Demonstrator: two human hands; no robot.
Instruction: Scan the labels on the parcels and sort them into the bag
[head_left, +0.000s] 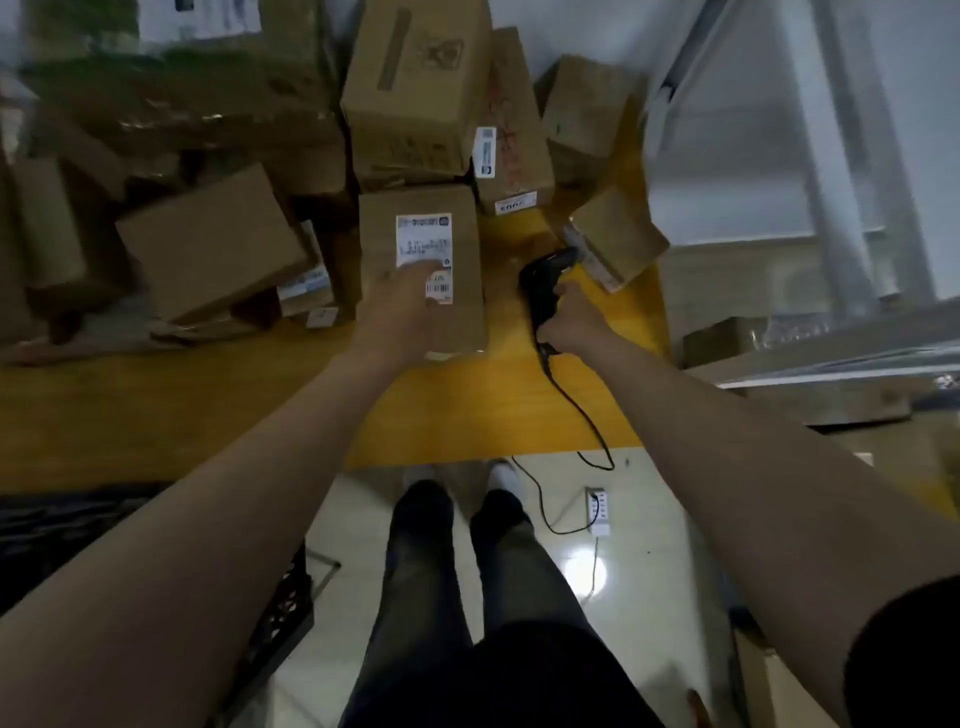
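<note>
Parcel is lying label-up on the yellow table, just left of the scanner; left hand is resting straight fingers on it; right hand is gripping the scanner; stiff cardboard, probably light, looking best gripped by its long sides.

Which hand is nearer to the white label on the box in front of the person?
Left. The left hand lies on the box, its fingers touching the lower part of the label. The right hand is off to the box's right, holding the scanner.
</note>
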